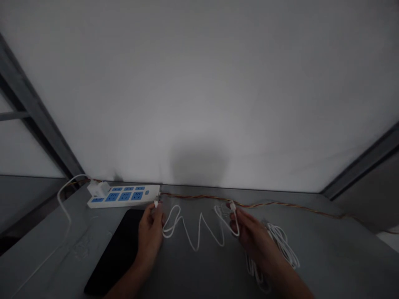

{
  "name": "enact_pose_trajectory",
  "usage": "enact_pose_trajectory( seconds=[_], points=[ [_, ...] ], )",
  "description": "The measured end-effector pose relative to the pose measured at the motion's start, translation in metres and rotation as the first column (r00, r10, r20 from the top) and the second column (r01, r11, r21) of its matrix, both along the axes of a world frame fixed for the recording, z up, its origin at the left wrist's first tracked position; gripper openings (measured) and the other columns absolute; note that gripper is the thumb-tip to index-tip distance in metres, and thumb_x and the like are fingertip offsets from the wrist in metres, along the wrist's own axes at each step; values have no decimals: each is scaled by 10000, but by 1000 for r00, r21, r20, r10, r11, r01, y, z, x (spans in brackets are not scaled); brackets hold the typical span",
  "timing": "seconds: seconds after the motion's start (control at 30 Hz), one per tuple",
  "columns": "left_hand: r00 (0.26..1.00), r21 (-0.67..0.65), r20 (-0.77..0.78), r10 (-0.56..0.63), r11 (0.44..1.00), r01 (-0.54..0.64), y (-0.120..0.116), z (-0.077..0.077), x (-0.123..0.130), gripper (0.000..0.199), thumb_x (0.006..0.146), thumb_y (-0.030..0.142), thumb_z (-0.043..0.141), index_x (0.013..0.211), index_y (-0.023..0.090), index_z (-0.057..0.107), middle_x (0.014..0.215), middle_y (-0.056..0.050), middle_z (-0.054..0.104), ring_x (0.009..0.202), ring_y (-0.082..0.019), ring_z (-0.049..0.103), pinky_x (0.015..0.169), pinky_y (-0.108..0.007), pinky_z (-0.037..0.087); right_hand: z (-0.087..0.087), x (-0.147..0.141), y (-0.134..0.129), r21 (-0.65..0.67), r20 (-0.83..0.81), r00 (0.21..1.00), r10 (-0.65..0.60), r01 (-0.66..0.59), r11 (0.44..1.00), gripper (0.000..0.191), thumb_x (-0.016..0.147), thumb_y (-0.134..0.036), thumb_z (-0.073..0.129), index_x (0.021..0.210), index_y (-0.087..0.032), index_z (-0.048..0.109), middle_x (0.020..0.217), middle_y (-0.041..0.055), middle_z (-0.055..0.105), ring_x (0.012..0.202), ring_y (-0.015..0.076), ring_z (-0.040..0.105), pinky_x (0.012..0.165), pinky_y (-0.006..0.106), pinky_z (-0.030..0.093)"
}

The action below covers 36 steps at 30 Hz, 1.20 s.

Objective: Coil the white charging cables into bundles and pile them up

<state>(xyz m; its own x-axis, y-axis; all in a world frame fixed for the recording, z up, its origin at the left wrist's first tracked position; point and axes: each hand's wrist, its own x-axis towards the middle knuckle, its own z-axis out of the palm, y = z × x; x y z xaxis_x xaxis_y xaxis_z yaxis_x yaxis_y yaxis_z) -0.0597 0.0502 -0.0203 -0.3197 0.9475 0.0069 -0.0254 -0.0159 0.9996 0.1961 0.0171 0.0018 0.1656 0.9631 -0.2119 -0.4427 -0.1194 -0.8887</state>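
A white charging cable (199, 232) runs in loose zigzags between my two hands, over the grey table. My left hand (151, 226) pinches one small white connector end, close to the right end of a white power strip (152, 192) with blue sockets. In my right hand (249, 230) is the cable's other end, a white plug held upright between thumb and fingers. Beneath my left wrist lies a flat black tablet-like slab (112, 253). A bundle of coiled white cable (282, 245) rests on the table behind and beside my right hand, partly hidden by it.
A white charger (99, 189) sits in the strip's left end, its white cord (64, 207) trailing to the front left. A twisted brown wire (280, 203) runs right from the strip along the wall. A white panel (199, 83) stands behind the table, between dark metal posts (40, 108).
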Motion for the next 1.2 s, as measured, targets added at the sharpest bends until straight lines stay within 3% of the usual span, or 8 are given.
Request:
enact_pose_trajectory(
  seconds=[0.17, 0.33, 0.43, 0.53, 0.63, 0.73, 0.97, 1.2],
  points=[
    [992, -3, -114, -60, 998, 60, -3, 7, -1, 531, 804, 667, 567, 937, 157, 640, 477, 94, 423, 409, -95, 387, 386, -180, 289, 2, 5, 3, 59, 121, 981, -149, 143, 988, 289, 691, -460, 767, 815, -221, 662, 686, -29, 612, 544, 118, 503, 451, 212, 386],
    [949, 59, -289, -123, 987, 146, -10, 10, 3, 494, 879, 609, 500, 904, 157, 698, 507, 50, 505, 471, -140, 492, 445, -216, 368, 2, -1, -1, 155, 364, 926, -101, 47, 987, 280, 645, -396, 817, 745, -207, 635, 541, -76, 513, 454, 86, 429, 446, 209, 360],
    [931, 136, -322, -173, 964, 227, -9, 5, 2, 413, 884, 531, 550, 964, 165, 722, 734, -20, 679, 673, -187, 622, 596, -247, 475, 0, -4, -3, 183, 569, 820, -60, -55, 982, 258, 667, -418, 783, 792, -208, 698, 609, -42, 598, 484, 101, 492, 477, 224, 390],
    [884, 143, -358, -301, 918, 371, -7, 1, -1, 340, 890, 459, 574, 1040, 196, 730, 961, -54, 721, 780, -200, 654, 661, -266, 506, -1, -4, -5, 162, 718, 696, -6, -159, 974, 206, 704, -396, 735, 801, -215, 743, 677, -5, 673, 563, 140, 570, 542, 247, 427],
    [824, 130, -396, -404, 864, 486, -4, 1, -4, 281, 888, 386, 595, 1080, 232, 732, 1028, -56, 718, 839, -203, 659, 678, -265, 513, -2, -4, -5, 112, 809, 586, 40, -221, 969, 169, 728, -368, 704, 795, -218, 742, 704, 6, 710, 594, 159, 593, 568, 260, 426],
    [806, 138, -397, -439, 840, 525, -3, 1, -5, 241, 861, 315, 634, 1064, 247, 746, 1005, -53, 728, 864, -201, 661, 738, -273, 517, -1, -4, -6, 69, 849, 521, 90, -277, 958, 133, 746, -338, 682, 780, -218, 728, 758, 14, 733, 650, 173, 613, 604, 269, 434],
    [797, 116, -337, -502, 818, 564, -5, 8, -3, 232, 826, 282, 659, 1031, 257, 764, 964, -45, 748, 877, -209, 681, 748, -270, 532, 0, -7, -6, 24, 842, 519, 148, -310, 951, 124, 763, -324, 644, 802, -218, 697, 835, 20, 739, 730, 189, 635, 659, 283, 456],
    [796, 109, -383, -469, 833, 543, -5, 10, -3, 188, 835, 272, 630, 946, 268, 781, 989, -28, 775, 936, -221, 696, 823, -296, 521, -3, -5, -3, 33, 853, 501, 146, -330, 943, 150, 776, -349, 650, 812, -211, 698, 819, 29, 741, 712, 194, 650, 637, 280, 458]
  ],
)
